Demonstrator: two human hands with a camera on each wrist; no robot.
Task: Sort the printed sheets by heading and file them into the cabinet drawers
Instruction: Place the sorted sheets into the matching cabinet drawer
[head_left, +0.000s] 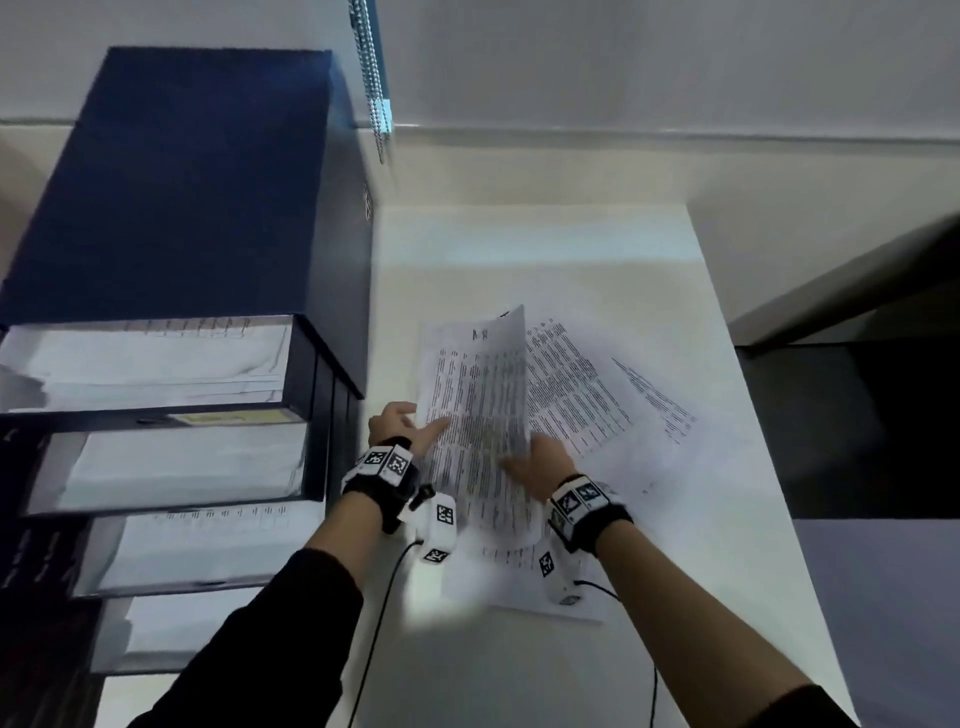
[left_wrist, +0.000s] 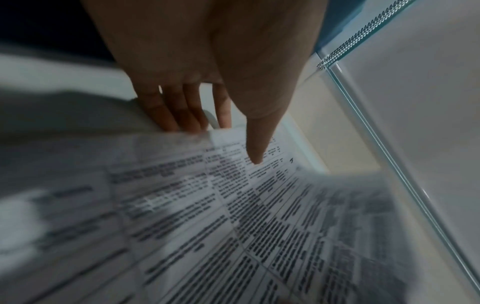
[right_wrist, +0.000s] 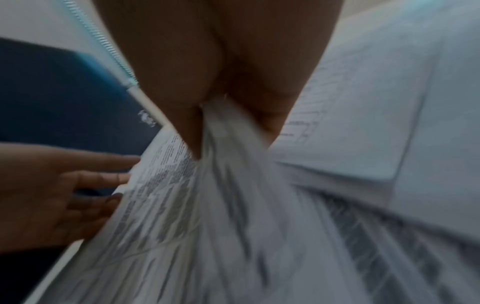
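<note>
Right hand (head_left: 540, 462) pinches the curling, densely printed sheet (head_left: 478, 395); left hand (head_left: 400, 423) grips its nine o'clock edge, thumb on top.

Office. Dark blue filing cabinet (head_left: 171, 197) at left, several drawers (head_left: 171, 462) pulled out in steps, each holding stacked white paper. White desk (head_left: 519, 249) just right of cabinet, against plain pale wall (head_left: 623, 67). Printed sheets (head_left: 571, 395) with dense table text fanned on desk, headings too blurred to read. Beaded blind chain (head_left: 374, 78) hangs by wall above cabinet corner. Dark furniture (head_left: 857, 415) at right edge, kind unclear. No household or workshop gear; paperwork setting.
</note>
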